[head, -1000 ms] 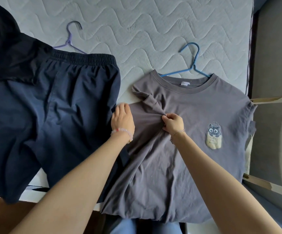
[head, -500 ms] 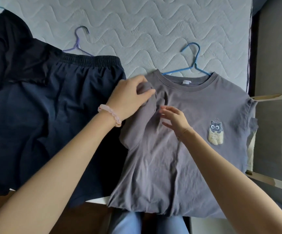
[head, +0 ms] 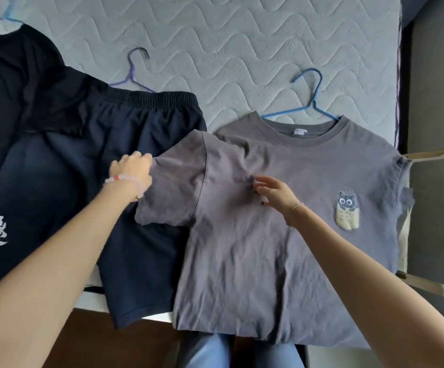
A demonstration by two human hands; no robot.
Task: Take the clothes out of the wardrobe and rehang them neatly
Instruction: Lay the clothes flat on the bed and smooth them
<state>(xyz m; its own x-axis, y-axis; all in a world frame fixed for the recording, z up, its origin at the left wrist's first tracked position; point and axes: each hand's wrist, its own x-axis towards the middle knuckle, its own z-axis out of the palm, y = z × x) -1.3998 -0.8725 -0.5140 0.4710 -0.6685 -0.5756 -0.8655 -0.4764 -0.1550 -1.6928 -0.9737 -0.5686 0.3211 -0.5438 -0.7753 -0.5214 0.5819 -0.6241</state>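
A grey T-shirt [head: 282, 235] lies flat, front side up, near the right edge of the bed [head: 242, 35]. Its bottom hem hangs a little over the near edge. A blue hanger [head: 311, 102] sits inside its collar, and the hook points toward the far edge. On the chest of the shirt there is a small cat picture [head: 348, 209].

The left hand [head: 132, 171] is at the end of the shirt's sleeve [head: 173, 192], which spreads out over the navy shorts [head: 136, 235]. This hand is blurred, so I cannot tell if its grip is closed on the sleeve edge or only touches it. It wears a pink bead bracelet [head: 125, 179] on the wrist.

The right hand [head: 276, 193] rests on the shirt at the place where the sleeve joins the body. Its fingers are apart and relaxed, and the grip holds nothing. The cloth is wrinkled just beside the fingertips.

The navy shorts lie in the middle of the bed, touching the grey shirt, with a purple hanger [head: 133, 73] showing above the waistband. At the left edge lies a black T-shirt [head: 8, 128] with white print, partly over the shorts, on a light blue hanger [head: 8, 18].
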